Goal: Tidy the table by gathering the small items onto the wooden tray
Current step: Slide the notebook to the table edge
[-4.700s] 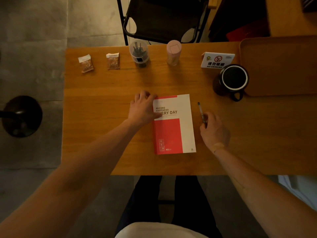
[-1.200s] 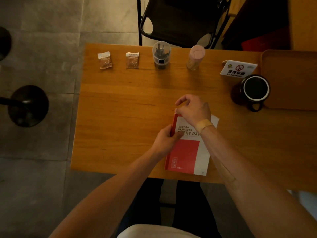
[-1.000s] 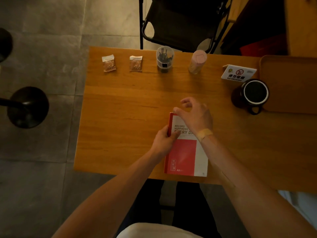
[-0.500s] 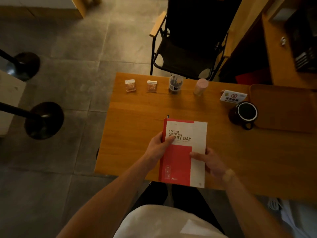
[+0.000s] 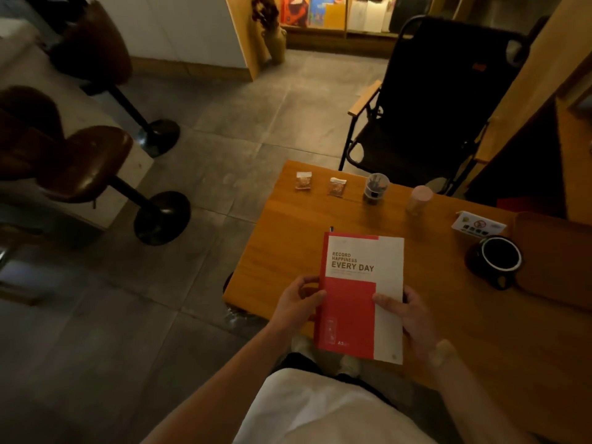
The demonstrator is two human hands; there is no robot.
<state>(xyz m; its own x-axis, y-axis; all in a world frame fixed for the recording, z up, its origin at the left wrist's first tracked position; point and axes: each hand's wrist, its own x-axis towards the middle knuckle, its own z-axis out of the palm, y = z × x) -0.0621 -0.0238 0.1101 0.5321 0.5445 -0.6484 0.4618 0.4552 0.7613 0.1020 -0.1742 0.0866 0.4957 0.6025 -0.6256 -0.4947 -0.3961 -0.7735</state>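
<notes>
Change from earlier frames: the notebook [image 5: 360,296] lay flat on the table [image 5: 288,251] 1.0 s ago; it is now lifted clear and held over the table's near edge. The view has tilted up, bringing floor and stools into sight.
Left hand [image 5: 296,304]: closed on the notebook's red spine edge, thumb on the cover, fingers curled behind.
Right hand [image 5: 408,315]: closed on the notebook's white edge, thumb across the cover, fingers underneath.
Notebook pose: cover up, top end pointing away from the person.
Wooden tray [image 5: 557,257]: far right of the notebook, on the table, cut off by the frame edge.
Mug [image 5: 498,259]: between notebook and tray, touching the tray's left rim.
Beyond the notebook: two snack packets [image 5: 303,180], a clear cup [image 5: 375,186], a pink container [image 5: 419,200], a sign card [image 5: 479,225].
Hard to make out: a dark tip [image 5: 331,229] shows just above the notebook's top left corner; the rest is hidden.
</notes>
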